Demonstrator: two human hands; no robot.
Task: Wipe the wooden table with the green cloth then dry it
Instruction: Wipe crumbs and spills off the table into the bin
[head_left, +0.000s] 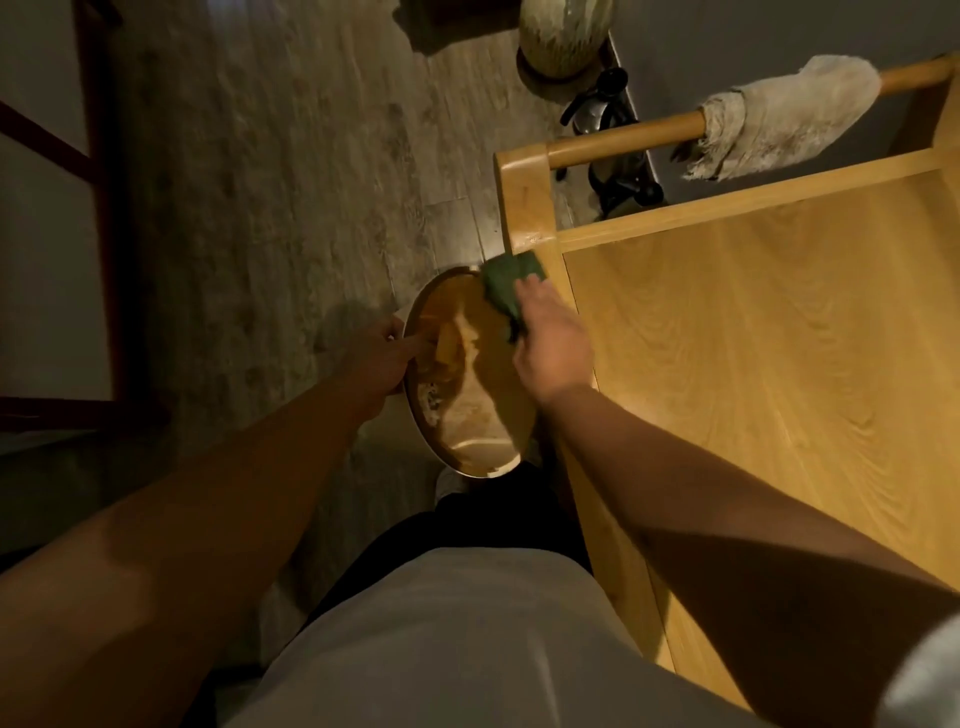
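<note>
A round tray (467, 415) is beside the table's left edge. A pale rag (779, 119) drapes the rail. A ribbed vase (563, 39) and dark kettle (597, 106) occupy the floor (249, 182).

The right hand (553, 348) grips the green cloth (511, 291) at the near-left corner of the wooden bench (779, 374), the cloth hanging over the bench's edge above a round tray (467, 457). The left hand (376, 358) holds the tray's left rim beside the bench. A pale rag (779, 119) drapes over the bench's rail (623, 137).
</note>
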